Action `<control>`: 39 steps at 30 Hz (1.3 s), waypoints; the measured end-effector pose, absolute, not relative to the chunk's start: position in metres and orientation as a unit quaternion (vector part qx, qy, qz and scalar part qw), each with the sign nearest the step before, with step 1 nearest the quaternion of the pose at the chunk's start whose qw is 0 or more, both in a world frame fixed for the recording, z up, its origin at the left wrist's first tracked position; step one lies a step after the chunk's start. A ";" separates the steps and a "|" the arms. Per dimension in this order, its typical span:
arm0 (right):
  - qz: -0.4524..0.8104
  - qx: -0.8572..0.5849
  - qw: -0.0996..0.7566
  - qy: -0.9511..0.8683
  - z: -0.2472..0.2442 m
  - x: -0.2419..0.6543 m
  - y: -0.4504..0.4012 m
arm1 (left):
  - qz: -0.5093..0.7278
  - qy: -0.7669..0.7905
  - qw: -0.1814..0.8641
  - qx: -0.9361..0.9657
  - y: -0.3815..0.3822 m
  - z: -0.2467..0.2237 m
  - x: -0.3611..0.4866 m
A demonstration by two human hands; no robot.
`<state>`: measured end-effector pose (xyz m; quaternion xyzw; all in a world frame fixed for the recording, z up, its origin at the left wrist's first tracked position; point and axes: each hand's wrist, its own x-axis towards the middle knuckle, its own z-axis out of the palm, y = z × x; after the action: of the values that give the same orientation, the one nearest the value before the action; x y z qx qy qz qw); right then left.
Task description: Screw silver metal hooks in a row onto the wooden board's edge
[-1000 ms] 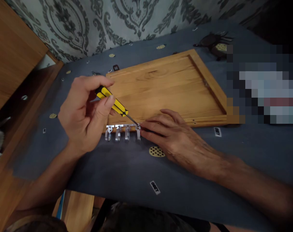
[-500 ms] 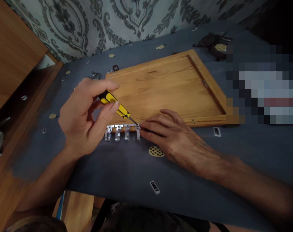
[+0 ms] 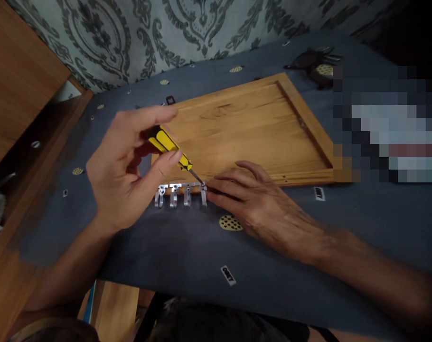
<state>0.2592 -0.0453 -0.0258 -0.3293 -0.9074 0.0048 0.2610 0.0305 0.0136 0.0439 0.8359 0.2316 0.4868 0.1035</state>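
Gripping screwdriver (image 3: 168, 145), left fingers (image 3: 148, 118) half curled; right fingers (image 3: 233, 190) beside hooks (image 3: 175, 188), hold unclear; bluish cloth (image 3: 176, 251), patterned wall (image 3: 205, 23).

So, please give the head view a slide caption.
Left fingers hold a yellow-black screwdriver at the metal hook beside the right fingers.

It looks like a home: ornate patterned wallpaper (image 3: 152, 28) lines the top, wooden furniture (image 3: 20, 71) stands upper left, printed blue cloth (image 3: 166, 251) lies mid-frame.

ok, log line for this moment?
left hand: holds screwdriver, tip at rightmost metal hook | right hand: beside that hook, on wooden panel | hooks: four along near edge
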 end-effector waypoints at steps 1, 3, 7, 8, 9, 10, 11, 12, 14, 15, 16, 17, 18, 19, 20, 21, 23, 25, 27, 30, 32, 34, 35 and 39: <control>0.007 -0.330 0.260 -0.908 -0.026 0.259 -0.045 | 0.492 0.210 0.122 0.836 0.015 0.044 0.031; 0.010 -0.331 0.257 -0.908 -0.026 0.259 -0.045 | 0.495 0.205 0.155 0.830 0.018 0.043 0.031; 0.012 -0.336 0.253 -0.907 -0.026 0.259 -0.046 | 0.496 0.239 0.156 0.820 0.016 0.040 0.033; 0.014 -0.338 0.252 -0.907 -0.026 0.259 -0.046 | 0.493 0.252 0.141 0.821 0.014 0.040 0.033; 0.016 -0.339 0.251 -0.906 -0.026 0.259 -0.046 | 0.490 0.259 0.122 0.823 0.013 0.040 0.034; 0.017 -0.340 0.251 -0.906 -0.026 0.260 -0.046 | 0.486 0.270 0.104 0.824 0.011 0.040 0.034; 0.018 -0.340 0.252 -0.906 -0.026 0.260 -0.046 | 0.480 0.289 0.093 0.823 0.010 0.040 0.035; 0.021 -0.340 0.251 -0.906 -0.026 0.260 -0.046 | 0.475 0.299 0.086 0.823 0.009 0.041 0.035; 0.025 -0.339 0.249 -0.907 -0.027 0.260 -0.046 | 0.465 0.287 0.081 0.833 0.010 0.041 0.033; 0.026 -0.338 0.248 -0.907 -0.027 0.260 -0.046 | 0.462 0.267 0.083 0.842 0.011 0.042 0.032; 0.027 -0.338 0.248 -0.908 -0.028 0.260 -0.045 | 0.454 0.255 0.091 0.849 0.013 0.042 0.030; 0.027 -0.337 0.249 -0.907 -0.028 0.260 -0.045 | 0.451 0.233 0.097 0.856 0.015 0.042 0.029; 0.027 -0.337 0.251 -0.907 -0.029 0.260 -0.045 | 0.449 0.223 0.104 0.859 0.018 0.042 0.028; 0.027 -0.336 0.253 -0.907 -0.029 0.260 -0.045 | 0.453 0.222 0.110 0.856 0.020 0.042 0.026; 0.029 -0.337 0.253 -0.906 -0.029 0.260 -0.045 | 0.463 0.217 0.111 0.852 0.021 0.042 0.025; 0.031 -0.338 0.253 -0.906 -0.029 0.260 -0.045 | 0.476 0.212 0.106 0.847 0.023 0.043 0.025; 0.037 -0.335 0.253 -0.907 -0.030 0.261 -0.045 | 0.505 0.207 0.093 0.833 0.023 0.044 0.024; 0.039 -0.335 0.253 -0.907 -0.030 0.261 -0.046 | 0.517 0.209 0.092 0.825 0.022 0.045 0.025; 0.041 -0.336 0.255 -0.906 -0.030 0.261 -0.046 | 0.512 0.223 0.105 0.823 0.018 0.045 0.025; 0.041 -0.337 0.260 -0.904 -0.029 0.261 -0.045 | 0.481 0.238 0.115 0.836 0.015 0.043 0.026; 0.040 -0.336 0.262 -0.904 -0.028 0.260 -0.045 | 0.467 0.229 0.114 0.846 0.015 0.042 0.026; 0.039 -0.336 0.265 -0.903 -0.027 0.260 -0.045 | 0.464 0.197 0.113 0.856 0.019 0.041 0.025; 0.040 -0.336 0.264 -0.903 -0.027 0.260 -0.045 | 0.466 0.181 0.112 0.859 0.020 0.041 0.025; 0.042 -0.339 0.251 -0.905 -0.025 0.260 -0.046 | 0.474 0.177 0.117 0.854 0.022 0.040 0.026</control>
<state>0.2595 -0.0455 -0.0249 -0.3394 -0.9054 0.0416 0.2515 0.0256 0.0221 0.0401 0.8544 0.1771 0.4743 0.1172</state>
